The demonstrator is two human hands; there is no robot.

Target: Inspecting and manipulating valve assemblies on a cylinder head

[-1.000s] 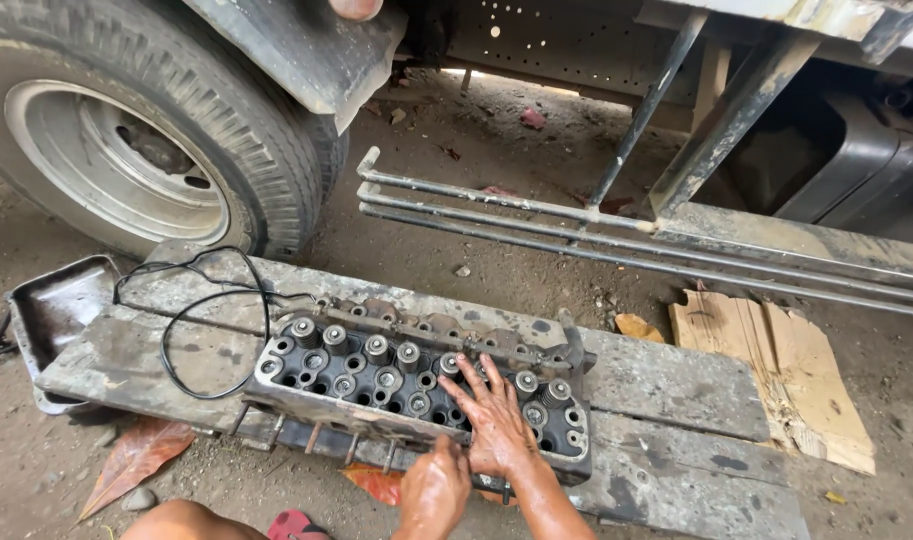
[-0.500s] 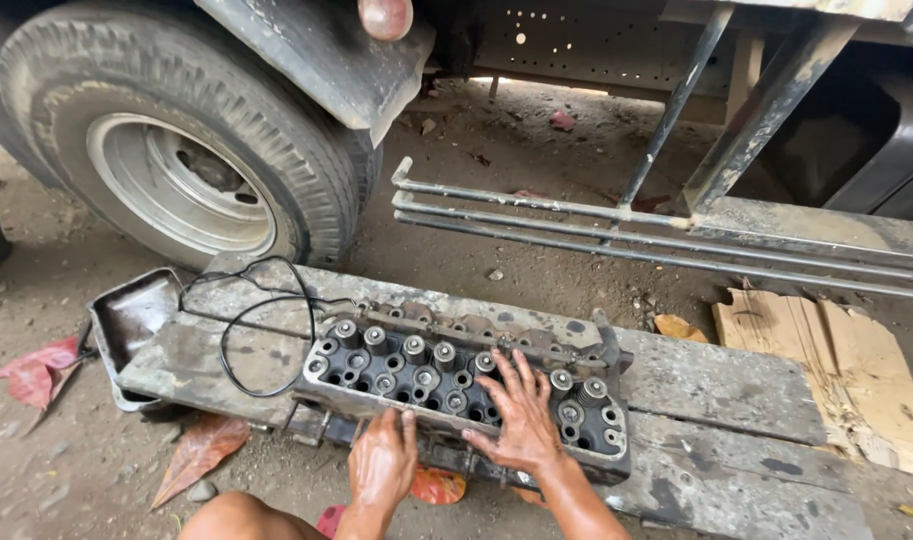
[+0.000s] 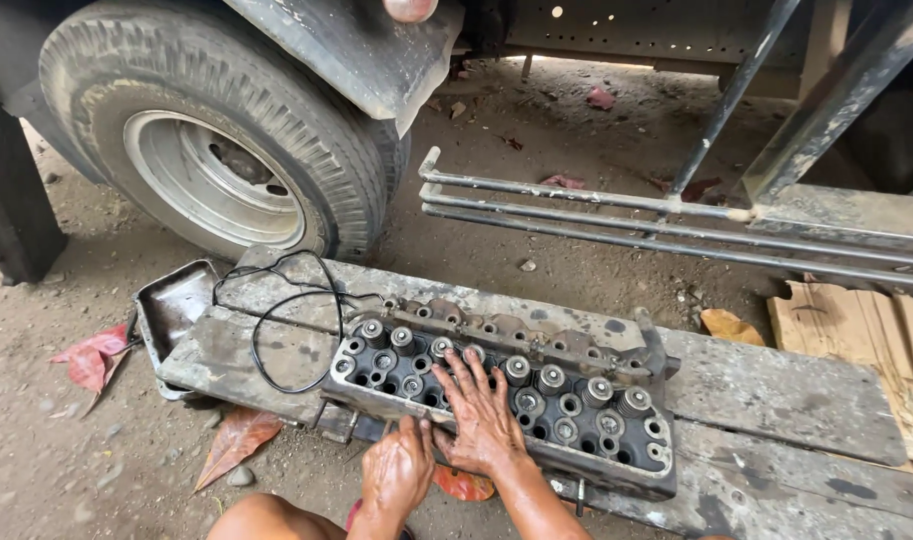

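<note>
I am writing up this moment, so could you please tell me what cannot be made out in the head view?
- Head view: the grimy metal cylinder head is partly covered by the right hand, hiding the valve springs beneath it.
- The left hand hides the head's near edge; its grip cannot be judged.
- The large truck tyre is cut off by the mudguard and the top edge.
- The thin black cord runs off unclearly.

My hands and forearms are bare: no gloves, no sleeves, no watch or rings. My left hand [image 3: 396,478] and right hand [image 3: 484,418] are smeared with dark grease, thickest over the knuckles and fingers. My bare knee [image 3: 266,518] shows at the bottom edge.
</note>
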